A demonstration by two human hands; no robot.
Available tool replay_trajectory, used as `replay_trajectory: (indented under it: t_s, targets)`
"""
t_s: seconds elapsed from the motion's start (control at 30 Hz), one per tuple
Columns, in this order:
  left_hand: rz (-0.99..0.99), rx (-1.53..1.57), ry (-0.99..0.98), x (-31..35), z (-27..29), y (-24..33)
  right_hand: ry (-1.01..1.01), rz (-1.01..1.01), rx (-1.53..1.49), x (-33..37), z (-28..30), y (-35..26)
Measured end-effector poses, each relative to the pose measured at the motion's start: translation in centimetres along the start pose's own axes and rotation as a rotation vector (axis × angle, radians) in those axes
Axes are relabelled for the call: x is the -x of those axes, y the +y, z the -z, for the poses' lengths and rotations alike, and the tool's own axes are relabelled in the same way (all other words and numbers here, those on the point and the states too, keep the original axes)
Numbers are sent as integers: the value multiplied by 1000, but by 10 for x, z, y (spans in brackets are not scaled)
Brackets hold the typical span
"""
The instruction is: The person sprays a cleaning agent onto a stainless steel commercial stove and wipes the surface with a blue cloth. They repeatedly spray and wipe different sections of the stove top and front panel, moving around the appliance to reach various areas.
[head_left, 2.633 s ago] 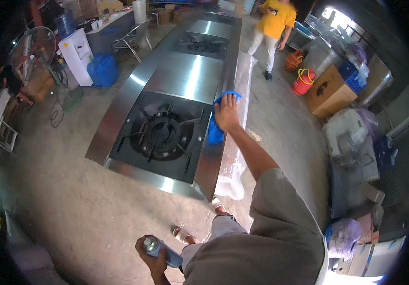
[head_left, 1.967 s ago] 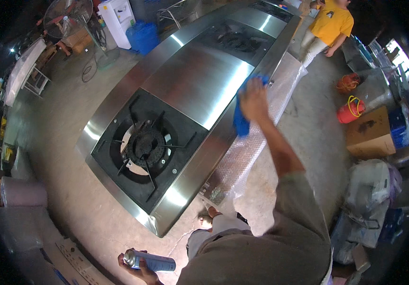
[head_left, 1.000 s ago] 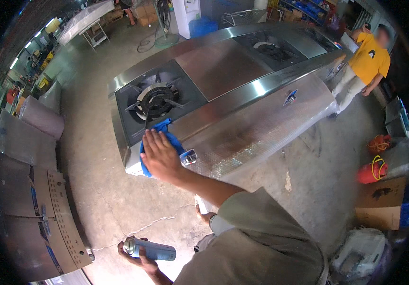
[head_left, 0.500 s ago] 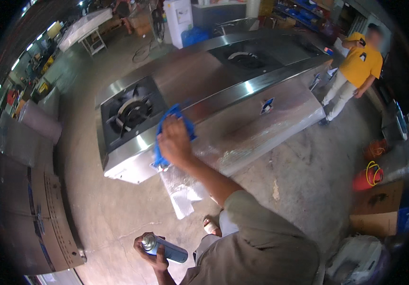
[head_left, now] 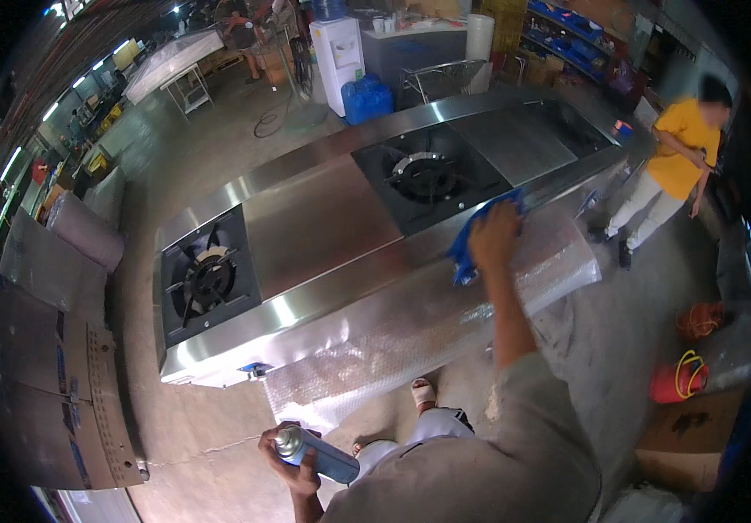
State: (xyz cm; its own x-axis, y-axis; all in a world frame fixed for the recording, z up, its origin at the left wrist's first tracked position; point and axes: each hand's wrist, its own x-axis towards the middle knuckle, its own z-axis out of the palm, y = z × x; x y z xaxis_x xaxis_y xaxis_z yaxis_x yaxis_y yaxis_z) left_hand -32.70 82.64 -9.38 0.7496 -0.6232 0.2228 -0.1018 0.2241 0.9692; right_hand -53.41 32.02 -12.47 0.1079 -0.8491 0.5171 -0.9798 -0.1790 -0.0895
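Your right hand [head_left: 495,237], closure unclear, has moved right, bringing the crumpled blue cloth [head_left: 463,256] to the steel stove's near edge [head_left: 371,275] beside the black middle burner [head_left: 423,177]; your left hand [head_left: 276,455] encloses a blue cylindrical can [head_left: 332,462].

A white water dispenser [head_left: 336,63] stands beside a grey counter [head_left: 410,50] on concrete floor [head_left: 192,427].
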Motion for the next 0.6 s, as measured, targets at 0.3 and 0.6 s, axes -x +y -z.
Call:
replay_trajectory:
  t_s: [0.3, 0.6]
  targets:
    - [118, 83, -215, -35, -103, -19, -227, 253, -418, 87, 61, -144]
    - [98, 121, -413, -85, -108, -46, 145, -38, -47, -61, -61, 127]
